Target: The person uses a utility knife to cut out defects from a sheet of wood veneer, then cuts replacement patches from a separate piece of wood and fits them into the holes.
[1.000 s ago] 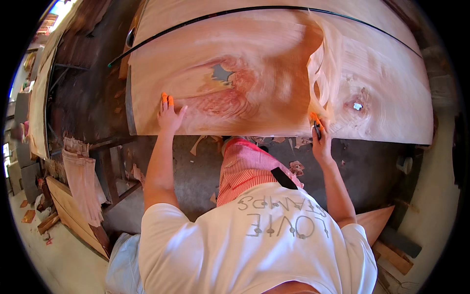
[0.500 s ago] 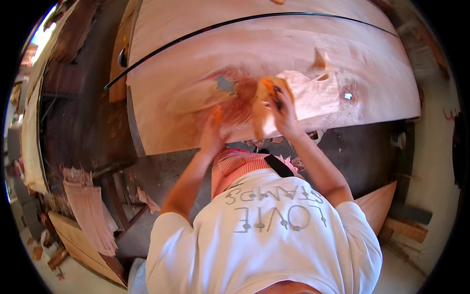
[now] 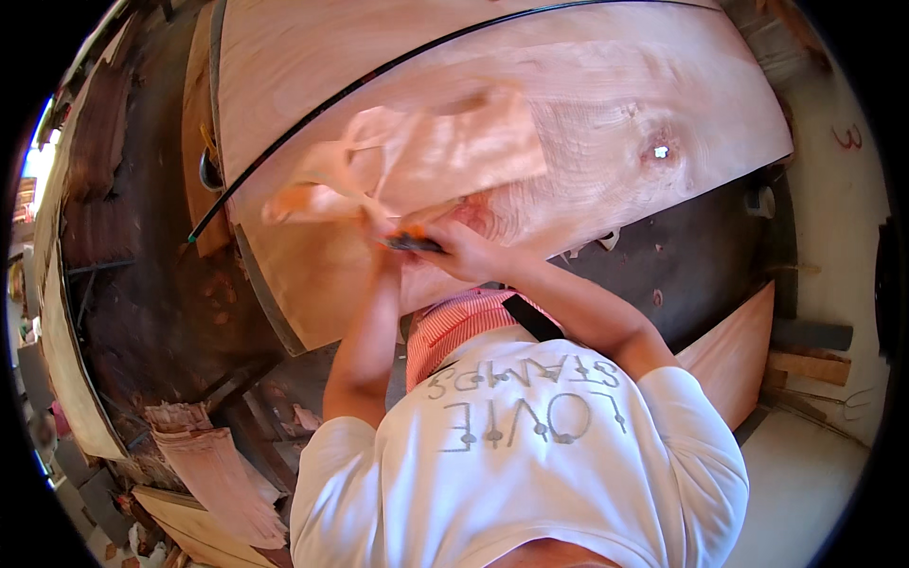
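A large pinkish wood veneer sheet [image 3: 606, 199] lies in front of me. On it rests a smaller, loose veneer piece [image 3: 464, 147], its left end torn into curling strips blurred by motion. My left hand [image 3: 379, 235] is closed at the lower end of a strip, though its fingers are partly smeared. Close beside it, my right hand [image 3: 466, 252] grips an orange-and-black utility knife [image 3: 414, 240], which points left toward the left hand. The blade itself cannot be made out. A reddish knot in the large sheet shows just above my right hand.
A long thin black strip [image 3: 379, 73] crosses the sheet's far side. A small hole [image 3: 661, 151] pierces the sheet at right. Veneer scraps [image 3: 213, 464] hang at lower left. A pale wall [image 3: 838, 227] bounds the right side, with boards [image 3: 729, 350] leaning low near it.
The loose veneer piece has shifted left across the large sheet and covers the grey gap seen before. My right hand with the knife has moved left, close to my left hand.
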### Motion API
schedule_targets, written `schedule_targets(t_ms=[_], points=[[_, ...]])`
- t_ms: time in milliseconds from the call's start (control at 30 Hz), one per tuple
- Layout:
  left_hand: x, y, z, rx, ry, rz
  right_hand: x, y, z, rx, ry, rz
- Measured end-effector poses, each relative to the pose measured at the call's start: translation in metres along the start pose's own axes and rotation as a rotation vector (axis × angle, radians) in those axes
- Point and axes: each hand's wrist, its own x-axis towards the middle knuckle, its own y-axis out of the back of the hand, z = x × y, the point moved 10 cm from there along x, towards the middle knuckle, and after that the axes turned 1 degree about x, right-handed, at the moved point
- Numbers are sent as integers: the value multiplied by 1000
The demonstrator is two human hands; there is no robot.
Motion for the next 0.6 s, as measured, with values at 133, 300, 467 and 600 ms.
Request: schedule_targets(t_ms=[133, 300, 467, 600], points=[[24, 86, 40, 68, 76, 353, -70, 0, 139, 278, -447, 104], [13, 125, 63, 173, 280, 481, -61, 46, 191, 793, -561, 440], [15, 116, 82, 192, 341, 430, -12, 94, 217, 1063, -559, 568], [28, 111, 107, 176, 289, 398, 26, 137, 201, 673, -581, 566]])
